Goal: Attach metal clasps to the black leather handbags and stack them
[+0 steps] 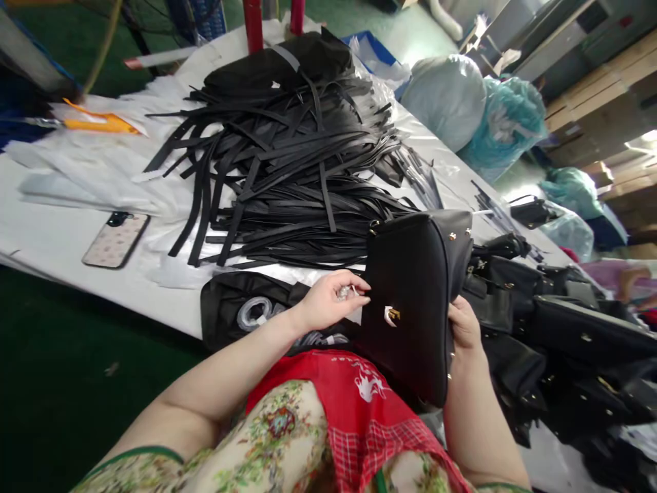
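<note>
A black leather handbag (pixel 415 294) with gold studs and a small gold clasp rests on my lap against the table edge. My right hand (pixel 465 325) grips its right side, fingers wrapped round the edge. My left hand (pixel 331 300) is closed in a pinch at the bag's left side, holding a small clear crumpled piece, perhaps plastic wrap. A flat black dust bag (pixel 241 311) with a grey logo lies under my left wrist. A big heap of black straps (pixel 287 157) lies just beyond on the white table (pixel 46 233).
A phone in a patterned case (pixel 116 239) lies at the table's left. More black handbags (pixel 564 322) are piled to the right. Clear plastic sheets (pixel 102 164), an orange-handled tool (pixel 100 123), two red posts (pixel 253 24) and stuffed sacks (pixel 477 103) sit farther back.
</note>
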Demonstrator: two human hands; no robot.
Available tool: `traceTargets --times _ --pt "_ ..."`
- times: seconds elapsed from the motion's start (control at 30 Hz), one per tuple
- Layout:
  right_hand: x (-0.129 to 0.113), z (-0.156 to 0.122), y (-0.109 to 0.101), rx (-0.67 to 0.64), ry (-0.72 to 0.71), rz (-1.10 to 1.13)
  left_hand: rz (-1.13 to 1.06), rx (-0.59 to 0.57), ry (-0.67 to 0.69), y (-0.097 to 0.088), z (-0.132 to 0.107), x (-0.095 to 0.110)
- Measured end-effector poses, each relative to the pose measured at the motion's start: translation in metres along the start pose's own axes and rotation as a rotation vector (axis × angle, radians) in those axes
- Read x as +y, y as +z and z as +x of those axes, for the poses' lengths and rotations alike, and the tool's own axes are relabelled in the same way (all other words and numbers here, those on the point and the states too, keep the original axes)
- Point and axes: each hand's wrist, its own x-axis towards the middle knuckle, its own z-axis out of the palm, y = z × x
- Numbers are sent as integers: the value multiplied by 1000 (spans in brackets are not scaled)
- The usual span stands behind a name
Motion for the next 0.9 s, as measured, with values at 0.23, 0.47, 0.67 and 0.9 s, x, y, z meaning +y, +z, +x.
traceTargets --times 0.23,0.47,0.67,0.9 --pt "0 -10 6 -54 -1 -28 -105 -128 -125 20 -18 28" --pt "-4 -22 14 -115 0 -118 -509 -123 -671 32 -20 26" --pt "3 -20 16 -3 24 -40 -589 167 -594 18 -16 25" --pt "83 -15 -31 177 108 -1 -276 437 -257 -29 -5 0"
